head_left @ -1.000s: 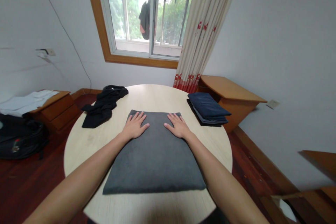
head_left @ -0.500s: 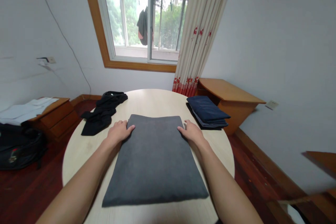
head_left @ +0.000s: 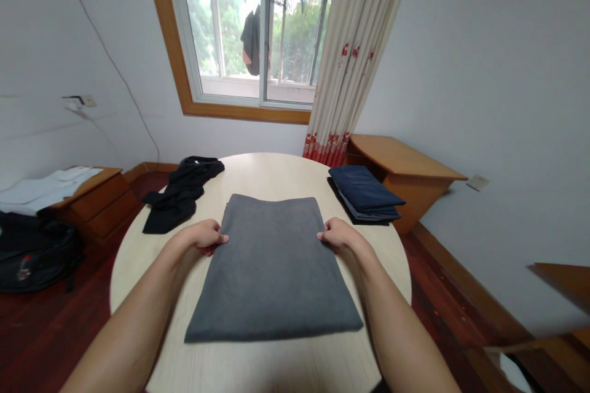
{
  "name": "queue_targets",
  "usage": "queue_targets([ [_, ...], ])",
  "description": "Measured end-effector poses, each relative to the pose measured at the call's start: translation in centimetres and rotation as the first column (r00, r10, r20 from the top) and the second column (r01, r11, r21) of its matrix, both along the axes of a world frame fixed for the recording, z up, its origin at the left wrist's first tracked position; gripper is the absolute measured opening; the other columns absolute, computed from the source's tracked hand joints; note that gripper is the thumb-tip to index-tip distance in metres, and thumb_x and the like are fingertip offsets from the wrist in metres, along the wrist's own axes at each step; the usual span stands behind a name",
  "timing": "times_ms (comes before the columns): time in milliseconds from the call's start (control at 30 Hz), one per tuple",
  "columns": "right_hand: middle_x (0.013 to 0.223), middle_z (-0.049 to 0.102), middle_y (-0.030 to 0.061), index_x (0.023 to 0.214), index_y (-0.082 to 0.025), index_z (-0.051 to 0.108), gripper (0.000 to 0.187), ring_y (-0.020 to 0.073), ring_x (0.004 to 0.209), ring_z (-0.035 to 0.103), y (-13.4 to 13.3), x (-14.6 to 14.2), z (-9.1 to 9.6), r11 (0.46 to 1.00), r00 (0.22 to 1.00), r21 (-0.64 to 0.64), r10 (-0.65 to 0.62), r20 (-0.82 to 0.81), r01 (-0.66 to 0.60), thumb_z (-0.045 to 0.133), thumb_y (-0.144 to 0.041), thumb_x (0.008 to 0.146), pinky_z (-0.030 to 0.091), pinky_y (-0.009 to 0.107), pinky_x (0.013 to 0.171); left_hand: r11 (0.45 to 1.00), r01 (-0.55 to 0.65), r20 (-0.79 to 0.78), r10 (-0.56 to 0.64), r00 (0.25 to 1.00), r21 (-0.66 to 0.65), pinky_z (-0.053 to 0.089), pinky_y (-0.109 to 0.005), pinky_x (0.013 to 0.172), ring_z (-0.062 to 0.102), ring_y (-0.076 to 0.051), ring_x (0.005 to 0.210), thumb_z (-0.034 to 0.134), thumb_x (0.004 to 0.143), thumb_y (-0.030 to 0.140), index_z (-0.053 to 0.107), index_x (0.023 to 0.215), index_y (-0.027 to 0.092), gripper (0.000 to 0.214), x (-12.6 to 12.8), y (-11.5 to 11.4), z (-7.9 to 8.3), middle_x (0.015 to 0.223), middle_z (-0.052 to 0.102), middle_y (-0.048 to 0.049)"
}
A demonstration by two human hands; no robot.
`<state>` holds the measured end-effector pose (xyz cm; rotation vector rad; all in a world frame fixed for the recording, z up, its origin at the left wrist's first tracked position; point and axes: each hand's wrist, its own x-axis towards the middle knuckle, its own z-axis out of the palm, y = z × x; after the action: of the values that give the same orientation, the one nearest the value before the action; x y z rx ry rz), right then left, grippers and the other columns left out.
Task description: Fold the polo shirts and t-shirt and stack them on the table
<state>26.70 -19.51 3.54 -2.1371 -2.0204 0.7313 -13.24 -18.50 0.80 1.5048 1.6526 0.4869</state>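
A folded dark grey garment [head_left: 274,270] lies flat on the round pale table [head_left: 276,175], its wide edge toward me. My left hand [head_left: 208,236] is closed at its left side, thumb on top at the edge and the other fingers curled below. At the opposite side my right hand [head_left: 340,234] pinches the right edge in the same way. The fingertips under the cloth are hidden. To the left lies a crumpled black garment [head_left: 182,193], while a stack of folded dark blue and black clothes [head_left: 366,190] rests on the right.
Behind the table on the right stands a wooden desk [head_left: 405,156], near a patterned curtain [head_left: 353,67]. A small wooden cabinet [head_left: 99,199] with papers on it and a black bag [head_left: 34,255] are at the left.
My hands have gone from resting along the sides of the grey garment to gripping its edges, slightly nearer me. The garment's front edge has shifted a little away from me.
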Motion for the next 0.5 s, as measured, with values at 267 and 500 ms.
queue_targets([
  [267,0.1,0.074,0.0141,0.101,-0.018,0.07,0.025,0.0261,0.095,0.068,3.5,-2.1,-0.6,0.895,0.967,0.42,-0.221,0.128,0.149,0.057,-0.037,0.093,0.043,0.03,0.073,0.922,-0.085,-0.437,0.259,0.861,0.379,0.045,-0.03,0.069,0.068,-0.028,0.092,0.05,0.091,0.046,0.065,0.088,0.022,0.028,3.4,3.0,1.2,0.095,0.074,-0.0095],
  [500,0.119,0.07,0.0141,0.126,-0.016,0.062,0.034,0.0258,0.107,0.066,2.0,-3.9,0.7,0.806,0.991,0.584,-0.136,0.014,0.102,0.05,-0.027,0.095,0.046,0.033,0.089,0.741,0.124,-0.452,0.259,0.854,0.659,0.046,-0.039,0.098,0.059,-0.029,0.118,0.05,0.093,0.036,0.063,0.124,0.015,0.038,6.5,0.3,2.5,0.125,0.067,-0.014],
])
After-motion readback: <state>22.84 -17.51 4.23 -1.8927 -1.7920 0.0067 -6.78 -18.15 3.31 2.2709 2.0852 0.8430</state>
